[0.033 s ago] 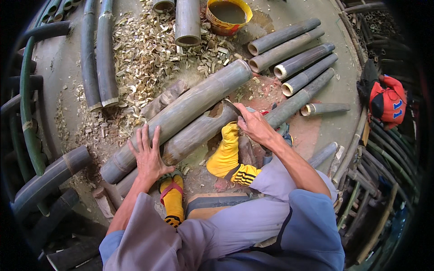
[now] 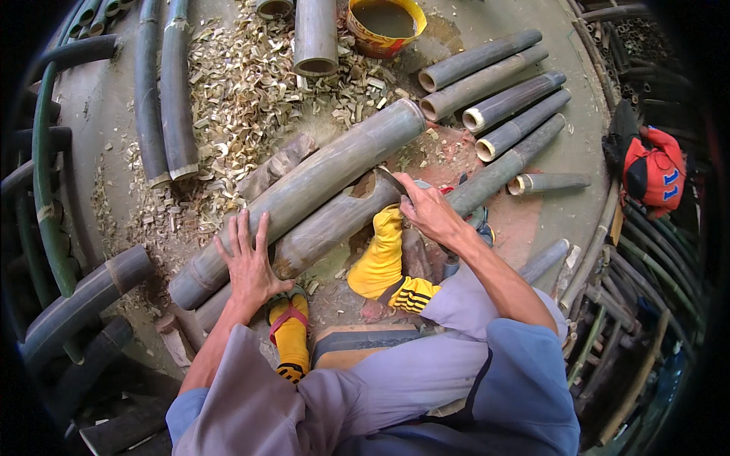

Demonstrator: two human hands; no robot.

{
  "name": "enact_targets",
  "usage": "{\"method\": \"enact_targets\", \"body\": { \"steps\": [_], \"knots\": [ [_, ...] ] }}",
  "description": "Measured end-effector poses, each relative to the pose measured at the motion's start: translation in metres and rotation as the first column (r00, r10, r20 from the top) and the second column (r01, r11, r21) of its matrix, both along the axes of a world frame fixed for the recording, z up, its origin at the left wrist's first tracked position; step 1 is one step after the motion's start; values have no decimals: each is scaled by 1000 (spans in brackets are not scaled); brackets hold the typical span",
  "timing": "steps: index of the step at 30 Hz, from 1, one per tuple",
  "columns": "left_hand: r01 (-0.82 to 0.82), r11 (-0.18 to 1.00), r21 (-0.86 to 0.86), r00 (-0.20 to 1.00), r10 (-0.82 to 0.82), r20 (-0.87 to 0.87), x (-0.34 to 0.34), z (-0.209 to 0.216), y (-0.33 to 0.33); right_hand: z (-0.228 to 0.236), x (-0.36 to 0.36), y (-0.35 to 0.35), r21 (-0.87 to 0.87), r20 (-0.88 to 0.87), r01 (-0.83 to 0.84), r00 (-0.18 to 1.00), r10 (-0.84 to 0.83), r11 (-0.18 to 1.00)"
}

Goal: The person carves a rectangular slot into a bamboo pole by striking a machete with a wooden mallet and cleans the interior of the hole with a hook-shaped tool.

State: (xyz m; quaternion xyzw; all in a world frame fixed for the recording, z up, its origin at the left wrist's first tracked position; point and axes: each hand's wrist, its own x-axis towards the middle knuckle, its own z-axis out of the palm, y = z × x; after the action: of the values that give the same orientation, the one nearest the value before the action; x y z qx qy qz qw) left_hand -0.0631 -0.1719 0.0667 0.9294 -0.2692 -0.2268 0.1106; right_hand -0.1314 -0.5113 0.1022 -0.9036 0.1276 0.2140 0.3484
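Observation:
A long, thick grey bamboo tube (image 2: 334,171) lies slantwise in front of me. My left hand (image 2: 247,262) rests on its lower left part, fingers spread, thumb pointing toward my foot. Beside it, nearer to me, is a shorter bamboo tube (image 2: 319,232) with an opening cut in its upper wall near the right end. Around the rim of that end my right hand (image 2: 427,209) is closed, with some fingers hidden behind the wall. A yellow-socked foot (image 2: 376,258) sits just under that end, and the other yellow-socked foot (image 2: 290,330) wears a sandal.
Wood shavings (image 2: 236,99) cover the floor beyond the tubes, near a yellow bucket of murky liquid (image 2: 418,17). Several cut bamboo tubes (image 2: 506,99) lie at the right. More poles (image 2: 163,91) lie at the left. A red and black bundle (image 2: 658,171) sits at the right edge.

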Motion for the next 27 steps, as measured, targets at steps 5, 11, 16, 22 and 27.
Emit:
{"method": "enact_targets", "body": {
  "steps": [5,11,16,22,27],
  "knots": [
    [0,999,-51,1000,0,4,1,-2,1,-4,4,-5,-4,-7,-29,1000,29,1000],
    [-3,998,-61,1000,4,17,1,-5,-1,-5,6,-11,17,-21,-45,999,45,999],
    [4,997,-79,1000,-2,21,1,-4,-1,-3,9,-12,16,-17,-65,998,66,998],
    [1,995,-97,1000,2,22,6,-2,-5,12,28,-5,194,279,53,954,-107,980],
    [-7,999,-44,1000,8,24,0,-1,2,78,80,5,343,436,309,784,-442,887]
  ]
}}
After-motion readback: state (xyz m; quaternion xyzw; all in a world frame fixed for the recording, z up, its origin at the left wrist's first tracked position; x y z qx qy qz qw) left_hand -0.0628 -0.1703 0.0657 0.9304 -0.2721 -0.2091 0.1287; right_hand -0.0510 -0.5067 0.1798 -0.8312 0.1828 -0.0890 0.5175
